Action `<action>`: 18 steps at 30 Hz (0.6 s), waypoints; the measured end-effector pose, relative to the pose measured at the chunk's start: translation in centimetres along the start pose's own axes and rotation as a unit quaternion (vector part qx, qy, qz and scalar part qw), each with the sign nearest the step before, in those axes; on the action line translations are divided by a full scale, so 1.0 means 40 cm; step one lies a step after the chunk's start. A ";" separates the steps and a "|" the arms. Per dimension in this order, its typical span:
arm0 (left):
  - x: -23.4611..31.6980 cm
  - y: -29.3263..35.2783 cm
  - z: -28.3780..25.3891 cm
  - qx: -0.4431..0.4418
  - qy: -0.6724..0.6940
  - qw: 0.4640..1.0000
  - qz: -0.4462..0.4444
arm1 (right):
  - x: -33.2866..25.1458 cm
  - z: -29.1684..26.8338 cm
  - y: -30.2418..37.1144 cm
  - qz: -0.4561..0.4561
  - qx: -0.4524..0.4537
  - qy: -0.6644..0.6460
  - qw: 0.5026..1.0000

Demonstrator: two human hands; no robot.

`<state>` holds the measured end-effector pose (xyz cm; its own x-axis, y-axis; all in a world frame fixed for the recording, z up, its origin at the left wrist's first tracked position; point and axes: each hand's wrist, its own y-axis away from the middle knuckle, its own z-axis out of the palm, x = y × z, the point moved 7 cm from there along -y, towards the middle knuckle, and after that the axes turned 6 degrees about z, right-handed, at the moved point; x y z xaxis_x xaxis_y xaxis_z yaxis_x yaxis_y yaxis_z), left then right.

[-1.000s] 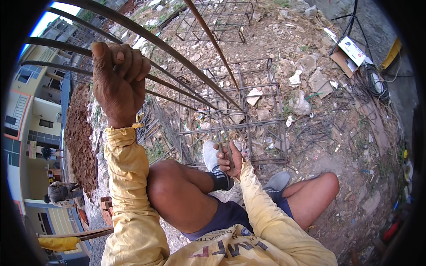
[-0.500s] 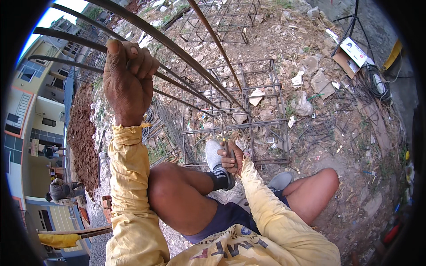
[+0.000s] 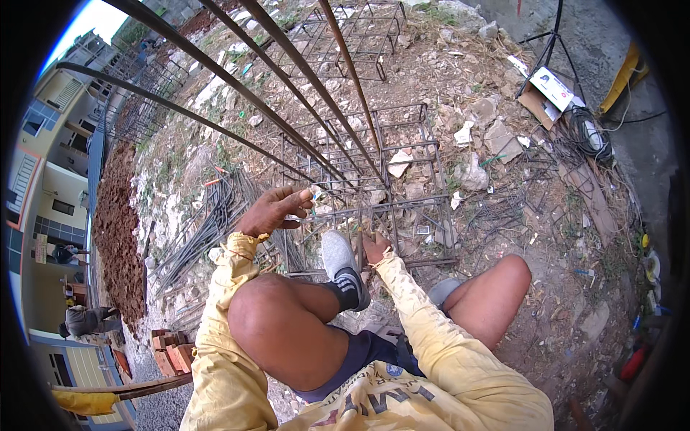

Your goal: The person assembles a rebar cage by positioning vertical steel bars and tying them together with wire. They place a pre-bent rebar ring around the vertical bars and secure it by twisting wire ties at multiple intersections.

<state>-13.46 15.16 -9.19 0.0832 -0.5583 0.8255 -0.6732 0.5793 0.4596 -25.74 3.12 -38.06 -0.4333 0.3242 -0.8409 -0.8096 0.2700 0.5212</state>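
Note:
My left hand (image 3: 277, 210) hangs in the air left of the raised bars. Its fingers are apart and partly bent, and nothing shows in them. My right hand (image 3: 376, 247) is closed low at the near side of the rebar cage (image 3: 413, 206), by my grey shoe (image 3: 339, 255). It grips pincers (image 3: 361, 228), a slim dark tool that is hard to make out against the bars. Several long steel bars (image 3: 287, 129) rise from the cage toward the upper left.
A second rebar cage (image 3: 350, 39) lies farther off. Cut rods (image 3: 208, 223) are heaped at left, near bricks (image 3: 172, 352). At right are a cardboard box (image 3: 544, 97), a tripod (image 3: 552, 39) and coiled cable (image 3: 593, 136). Rubble covers the ground. A person (image 3: 90, 321) bends at far left.
My left hand has let go of the upright bar and come down toward the cage. My right hand has moved slightly up, closer to the cage bars. The view has shifted a little.

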 end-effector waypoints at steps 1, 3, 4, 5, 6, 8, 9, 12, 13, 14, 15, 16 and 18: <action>-0.149 0.014 -0.002 0.015 0.036 0.998 -0.046 | -0.049 0.030 0.067 -0.033 0.050 0.113 0.992; -0.238 -0.050 0.140 -0.062 0.015 0.996 -0.070 | -0.052 -0.037 0.071 -0.109 0.157 0.249 0.949; -0.261 -0.058 0.172 -0.065 0.065 0.995 -0.046 | -0.119 -0.016 0.133 -0.126 0.112 0.213 0.962; -0.265 -0.067 0.209 -0.072 0.113 0.991 -0.023 | -0.157 -0.006 0.176 -0.140 0.069 0.173 0.972; -0.261 -0.098 0.239 -0.093 0.100 0.991 0.006 | -0.166 -0.026 0.185 -0.180 0.096 0.183 0.962; -0.232 -0.141 0.256 -0.116 0.069 0.989 0.057 | -0.183 -0.026 0.198 -0.263 0.129 0.196 0.936; -0.218 -0.144 0.257 -0.107 0.019 0.991 0.079 | -0.180 -0.026 0.201 -0.257 0.120 0.207 0.936; -0.174 -0.132 0.252 -0.080 -0.084 0.984 0.132 | -0.203 -0.039 0.221 -0.260 0.120 0.241 0.927; -0.167 -0.120 0.259 -0.099 -0.076 0.982 0.141 | -0.197 -0.043 0.221 -0.222 0.068 0.160 0.960; -0.160 -0.109 0.264 -0.118 -0.069 0.979 0.149 | -0.195 -0.045 0.222 -0.180 0.015 0.077 0.981; -0.154 -0.095 0.270 -0.136 -0.061 0.976 0.158 | -0.192 -0.048 0.220 -0.135 -0.037 -0.007 0.990; -0.145 -0.085 0.291 -0.152 -0.112 0.969 0.159 | -0.156 -0.078 0.207 -0.011 -0.064 -0.042 0.997; -0.172 -0.062 0.278 -0.158 -0.158 0.963 0.154 | -0.224 -0.050 0.263 0.029 -0.065 0.048 0.996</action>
<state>-20.52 10.96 -19.65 -0.3449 -0.4550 0.8210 -0.3688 0.8700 0.3272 -31.17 1.22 -25.32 -0.5124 0.2463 -0.8227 -0.8232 0.1316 0.5522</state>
